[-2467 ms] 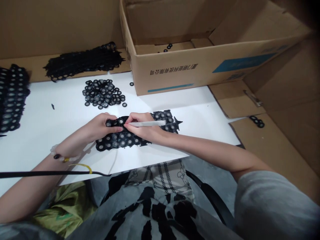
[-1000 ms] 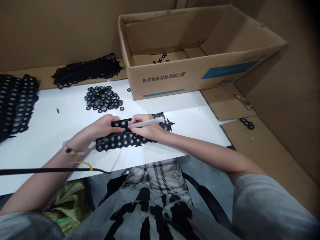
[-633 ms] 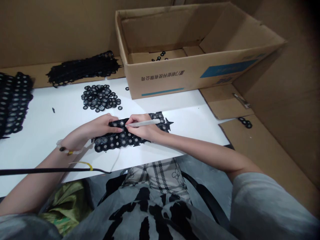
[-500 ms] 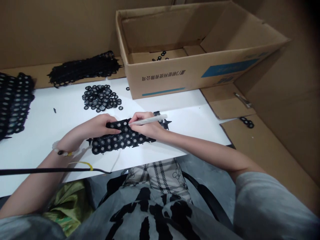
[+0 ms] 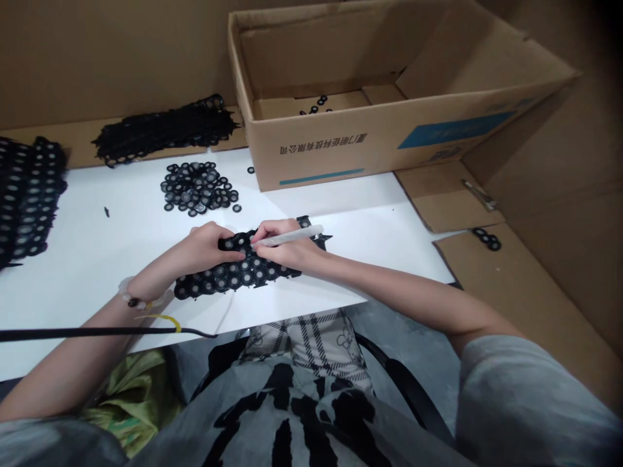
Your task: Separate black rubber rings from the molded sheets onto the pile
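Note:
A black sheet of joined washer-like rings with pale centres (image 5: 233, 276) lies on the white table top in front of me. My left hand (image 5: 207, 248) grips the sheet's left part, thumb stretched over the upper rows and the other fingers curled at the far edge. My right hand (image 5: 287, 245) is closed round a white pen-shaped tool (image 5: 299, 234). The tool's tip is hidden by my fingers, which rest over the middle of the sheet. Beyond my left hand lies a heap of loose black rings (image 5: 197, 188).
A large open cardboard box (image 5: 331, 152) with a few rings inside stands at the back. More ring sheets (image 5: 34, 201) lie at the left, and a stack of black perforated strips (image 5: 163, 131) behind the heap. At right are tweezers-like metal piece (image 5: 479, 194) and three joined rings (image 5: 487, 239).
My left hand has slid slightly to the right along the sheet, its thumb nearer my right hand. The white tool has shifted only a little. The whole view has also moved slightly.

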Demonstrator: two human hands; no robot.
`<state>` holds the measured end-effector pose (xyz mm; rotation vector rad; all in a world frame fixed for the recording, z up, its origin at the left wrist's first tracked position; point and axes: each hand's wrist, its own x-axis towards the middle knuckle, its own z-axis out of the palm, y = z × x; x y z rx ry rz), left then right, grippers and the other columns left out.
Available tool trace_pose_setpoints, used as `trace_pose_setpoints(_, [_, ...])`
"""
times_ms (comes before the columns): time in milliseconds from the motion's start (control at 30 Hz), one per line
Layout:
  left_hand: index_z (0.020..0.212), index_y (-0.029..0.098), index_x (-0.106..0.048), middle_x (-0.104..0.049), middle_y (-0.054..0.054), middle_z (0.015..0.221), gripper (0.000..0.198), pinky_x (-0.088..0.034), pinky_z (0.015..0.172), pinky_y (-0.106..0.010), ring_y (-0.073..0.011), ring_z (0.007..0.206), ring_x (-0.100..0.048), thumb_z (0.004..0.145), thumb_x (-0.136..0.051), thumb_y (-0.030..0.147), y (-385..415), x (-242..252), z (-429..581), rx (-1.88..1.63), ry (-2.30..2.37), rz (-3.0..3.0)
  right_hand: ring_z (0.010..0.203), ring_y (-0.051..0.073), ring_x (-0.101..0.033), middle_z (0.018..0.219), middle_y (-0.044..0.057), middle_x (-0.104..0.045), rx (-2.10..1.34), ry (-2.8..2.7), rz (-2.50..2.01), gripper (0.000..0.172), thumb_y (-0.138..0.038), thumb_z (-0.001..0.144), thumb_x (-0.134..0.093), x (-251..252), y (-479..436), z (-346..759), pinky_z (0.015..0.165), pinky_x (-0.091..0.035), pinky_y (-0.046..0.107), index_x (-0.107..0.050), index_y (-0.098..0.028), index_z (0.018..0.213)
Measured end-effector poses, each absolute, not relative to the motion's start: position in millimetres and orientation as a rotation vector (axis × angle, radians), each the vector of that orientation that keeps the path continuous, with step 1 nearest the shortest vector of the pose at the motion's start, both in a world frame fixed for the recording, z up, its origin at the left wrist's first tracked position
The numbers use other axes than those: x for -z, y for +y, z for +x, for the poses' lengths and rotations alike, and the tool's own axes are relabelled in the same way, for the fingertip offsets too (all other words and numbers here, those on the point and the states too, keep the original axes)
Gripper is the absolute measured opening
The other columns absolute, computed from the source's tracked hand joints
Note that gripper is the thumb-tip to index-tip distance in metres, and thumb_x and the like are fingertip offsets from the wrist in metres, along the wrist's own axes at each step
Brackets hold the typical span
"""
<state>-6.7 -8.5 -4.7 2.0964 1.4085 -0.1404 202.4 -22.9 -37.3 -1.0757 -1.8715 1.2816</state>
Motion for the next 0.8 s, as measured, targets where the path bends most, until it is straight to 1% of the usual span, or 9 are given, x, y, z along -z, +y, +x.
trace_pose_setpoints(100, [0.061,0.020,-0.048,-0.047,0.001,0.060,0.040,-0.035,0.063,-0.029,-0.0163,0.063,-0.046,0.075,-0.057,0.057,-8.9,5.6,-9.4,0.083,1.366,2.105,0.062,0.010,-0.055,0.070,0.000,-0.067,-1.300,-1.869,-1.078,0.009,-0.020,0.072,-0.062,37.3,-23.1,202.3,0.059,-0.039,0.024,-0.067,-0.015,0.077])
trace_pose_setpoints(300, [0.064,0.020,-0.051,-0.051,-0.001,0.065,0.039,-0.037,0.065,-0.029,-0.0180,0.068,-0.049,0.074,-0.059,0.057,-9.5,3.8,-10.4,0.042,1.384,2.100,0.064,0.011,-0.057,0.070,0.000,-0.067,-1.310,-1.847,-1.076,0.010,-0.022,0.073,-0.062,38.3,-22.3,203.2,0.058,-0.039,0.023,-0.068,-0.016,0.078])
trace_pose_setpoints(500, [0.063,0.020,-0.052,-0.052,-0.001,0.062,0.037,-0.036,0.065,-0.029,-0.0183,0.069,-0.048,0.074,-0.059,0.055,-10.2,5.0,-7.6,0.012,1.364,2.079,0.063,0.010,-0.056,0.072,0.000,-0.068,-1.269,-1.921,-1.081,0.010,-0.023,0.075,-0.061,36.4,-23.7,201.4,0.060,-0.039,0.024,-0.067,-0.015,0.078])
trace_pose_setpoints(667, [0.060,0.020,-0.046,-0.046,0.002,0.058,0.037,-0.034,0.064,-0.029,-0.0151,0.062,-0.042,0.077,-0.057,0.051,-10.3,7.1,-7.0,-0.041,1.295,2.057,0.066,0.011,-0.057,0.070,0.000,-0.067,-1.131,-1.987,-1.118,0.009,-0.020,0.076,-0.059,34.6,-27.4,197.2,0.065,-0.040,0.025,-0.067,-0.016,0.077])
trace_pose_setpoints(800, [0.061,0.020,-0.049,-0.045,0.001,0.060,0.038,-0.037,0.068,-0.029,-0.0170,0.069,-0.045,0.077,-0.056,0.053,-7.6,2.2,-7.6,0.008,1.257,2.027,0.067,0.012,-0.057,0.070,0.000,-0.067,-1.126,-1.967,-1.123,0.009,-0.020,0.077,-0.059,35.0,-27.8,196.2,0.065,-0.040,0.025,-0.067,-0.016,0.077])
